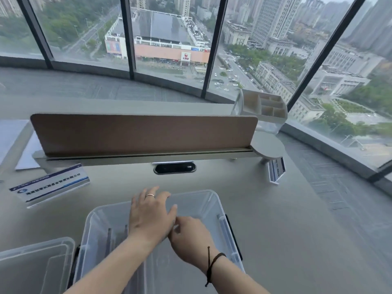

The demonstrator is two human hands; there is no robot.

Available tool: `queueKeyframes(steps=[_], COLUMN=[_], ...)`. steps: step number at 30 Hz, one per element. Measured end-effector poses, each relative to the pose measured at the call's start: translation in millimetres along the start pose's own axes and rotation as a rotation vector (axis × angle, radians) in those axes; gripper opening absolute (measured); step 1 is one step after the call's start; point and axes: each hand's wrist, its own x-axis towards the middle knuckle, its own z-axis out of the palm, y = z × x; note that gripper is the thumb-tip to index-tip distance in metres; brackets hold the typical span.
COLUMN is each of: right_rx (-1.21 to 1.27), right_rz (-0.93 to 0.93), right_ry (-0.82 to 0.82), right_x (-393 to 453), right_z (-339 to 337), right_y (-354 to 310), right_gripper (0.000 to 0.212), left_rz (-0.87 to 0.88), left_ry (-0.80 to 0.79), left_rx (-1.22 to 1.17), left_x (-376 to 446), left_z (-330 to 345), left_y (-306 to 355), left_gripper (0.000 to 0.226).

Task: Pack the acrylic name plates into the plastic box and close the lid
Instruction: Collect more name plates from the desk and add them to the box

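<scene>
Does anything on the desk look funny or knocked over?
Yes: the clear acrylic name plate with blue printing at the desk's left lies tipped back instead of standing. The lid sits beside the clear plastic box, not on it.

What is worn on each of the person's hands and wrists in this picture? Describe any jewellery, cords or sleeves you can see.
The left hand has a thin ring on one finger. The right hand has no ring that shows; its wrist carries a dark cord bracelet with a loose hanging end. Both forearms are bare, with no sleeves in view.
</scene>
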Motion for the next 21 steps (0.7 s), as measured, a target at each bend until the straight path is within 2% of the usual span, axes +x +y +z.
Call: queueKeyframes(steps=[3,6,10,14,21], right_rx=[0.108,0.164,0.277,0.272,0.206], right_rz=[0.024,0.059,0.124,0.19,0.454], right_ry=[0.044,0.124,0.16,0.214,0.402], right_x=[5.4,14.4,25.5,44.6,104.7], right_z=[-39.2,-82.2,-135.6,-181.6,-263.4], right_y=[33.8,78.8,134.9,189.3,315.9], right_gripper=[0.035,0.028,0.021,0.021,0.041], left_rz=[0.103,0.171,0.223,0.25,0.307], left_ry=[-0.001,-0.028,-0.146,-0.214,-0.341], left_rx=[-0.075,-0.166,-0.287,-0.237,-0.131], left_x=[25.3,49.4,85.7,114.0,169.9], left_z=[-0.3,2.8,24.1,49.4,105.3], left_y=[35.1,78.5,140.9,204.0,310.9], left_gripper=[0.038,0.031,0.024,0.021,0.024])
